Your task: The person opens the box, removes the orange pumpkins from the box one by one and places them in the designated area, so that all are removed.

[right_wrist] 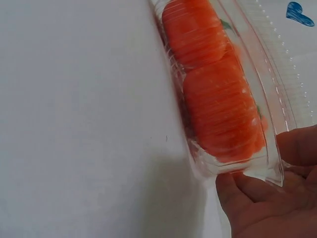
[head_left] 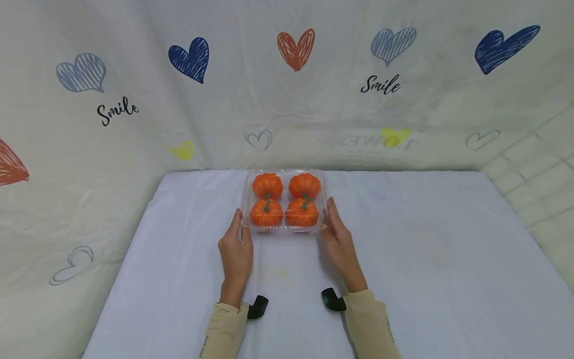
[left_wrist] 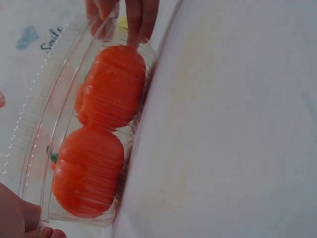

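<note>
One clear plastic clamshell box (head_left: pixel 284 229), gripped at opposite sides by left hand (head_left: pixel 236 252) and right hand (head_left: pixel 342 248), contains four orange pumpkins (head_left: pixel 302 214).

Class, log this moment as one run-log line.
left grip: holds clear box, left side | right grip: holds box, right side | inside: four orange pumpkins

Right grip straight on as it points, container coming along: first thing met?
Likely the heart-print backdrop behind the table: the right grip points forward and slightly left, along the right side of the clear container it holds. Depth is unclear, so the gap can't be judged.
</note>
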Tool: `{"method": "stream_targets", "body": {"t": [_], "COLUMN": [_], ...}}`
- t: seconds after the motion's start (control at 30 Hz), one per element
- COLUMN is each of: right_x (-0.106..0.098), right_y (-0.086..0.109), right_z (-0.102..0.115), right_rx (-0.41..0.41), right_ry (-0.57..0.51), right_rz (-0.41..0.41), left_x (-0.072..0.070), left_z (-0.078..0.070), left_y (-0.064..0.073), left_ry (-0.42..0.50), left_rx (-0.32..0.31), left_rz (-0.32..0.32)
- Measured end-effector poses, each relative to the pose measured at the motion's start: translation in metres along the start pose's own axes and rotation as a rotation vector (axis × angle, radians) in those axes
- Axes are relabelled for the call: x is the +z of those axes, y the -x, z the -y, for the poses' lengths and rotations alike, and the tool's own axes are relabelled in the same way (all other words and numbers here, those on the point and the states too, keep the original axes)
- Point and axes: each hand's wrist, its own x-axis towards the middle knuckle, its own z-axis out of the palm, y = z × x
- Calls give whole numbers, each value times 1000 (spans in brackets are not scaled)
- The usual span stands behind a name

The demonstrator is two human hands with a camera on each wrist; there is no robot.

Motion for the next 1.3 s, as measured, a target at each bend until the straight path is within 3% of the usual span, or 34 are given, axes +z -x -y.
{"method": "stream_targets", "body": {"t": [0.17,0.3,0.5,0.67,0.77,1.1,1.3], "right_x": [-5,-9,-17,-24,-27,-40,-47], "right_y": [-1,-2,-1,-1,-1,-12,-33], "right_z": [0,1,8,20,28,48,59], "right_rx": [-37,-67,-81,-49,-57,-90,-110], "right_ry": [28,18,31,65,61,-17,-55], "right_rz": [7,1,-19,-39,-60,-76,19], "left_x": [-2,-6,-19,-27,-28,-27,-33], "left_z": [1,4,11,11,12,12,13], "left_y": [-1,-4,-12,-15,-16,-15,-8], "left_ry": [20,83,186,122,100,34,-5], "left_rx": [-43,-89,-149,-216,-231,-164,-163], "left_rz": [17,65,253,449,516,602,601]}}
